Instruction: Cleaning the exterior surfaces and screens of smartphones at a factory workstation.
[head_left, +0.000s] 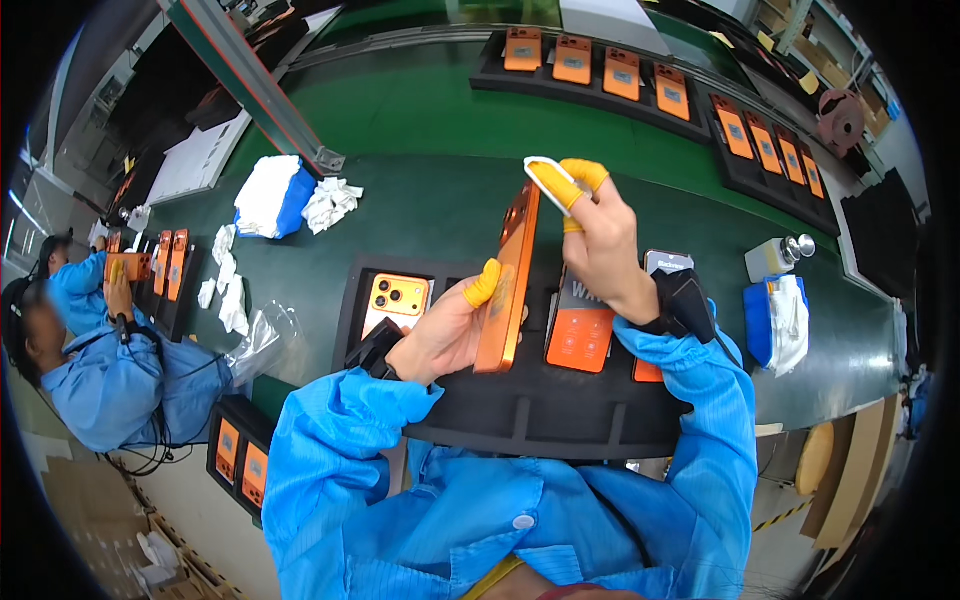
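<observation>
1. Far left: two co-workers [120, 385] in blue; I see one hand of theirs at an orange phone.
2. White cloths [232, 295], crumpled on the desk [420, 200]; clear plastic bag [268, 340] near them.
3. Side tray [245, 412], black, bearing two orange phones [254, 473].
4. Cloth stack [270, 192], white, in a blue wrap; a crumpled cloth heap [332, 204] just beside it.
5. Work tray [560, 405], black, nearest the wearer; at its left lies a triple-lens orange phone [398, 298].
6. Left hand [440, 338]: yellow thumb cot, fingers closed about the held phone [507, 290], orange, stood steeply on edge above the work tray.
7. Right hand [605, 235]: yellow finger cots, fingers bent and narrow, with a white strip [548, 182] at the fingertips, beside the held phone's upper end. Contact with it, I cannot tell.
8. Lit-screen phone [580, 330], orange below, in the work tray; another phone [668, 262] beyond the right wrist.
9. Upper right: two rear trays [575, 95], four orange phones apiece.
10. Bottle [768, 260], metal-topped; wrapped cloths [790, 320] beside it.
</observation>
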